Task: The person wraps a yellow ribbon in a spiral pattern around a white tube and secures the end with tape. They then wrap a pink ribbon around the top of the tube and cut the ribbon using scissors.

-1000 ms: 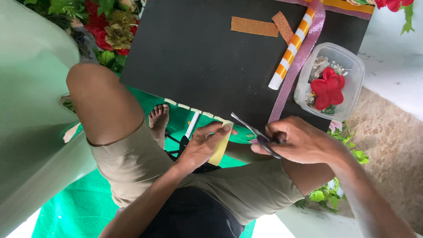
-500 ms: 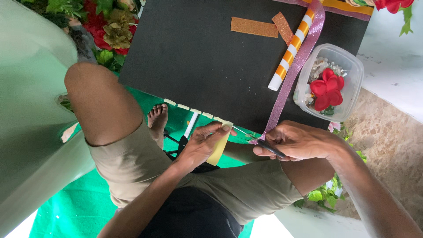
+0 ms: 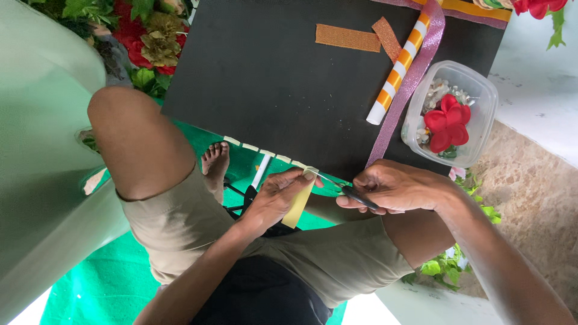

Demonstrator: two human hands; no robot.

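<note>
Over the person's lap, the left hand (image 3: 274,198) pinches a pale yellow paper strip (image 3: 299,201), its grip clenched on the strip's upper part while the lower end hangs down past the fingers. Just beside it, the right hand (image 3: 400,188) is closed around dark scissors (image 3: 352,194), whose blades point toward the top of the strip and look nearly together there.

Ahead of both hands lies a large black board (image 3: 271,84); small pale yellow pieces (image 3: 265,151) line its near edge. On the board lie two orange glitter strips (image 3: 348,37), an orange-and-white striped roll (image 3: 400,66) and a long pink glitter ribbon (image 3: 409,84) running beside it. A clear plastic tub (image 3: 481,114) at the board's right corner holds a red fabric flower (image 3: 447,122) among pale scraps. Artificial flowers and leaves (image 3: 147,36) crowd the upper left corner, and a green sheet (image 3: 108,283) lies under the bent legs.
</note>
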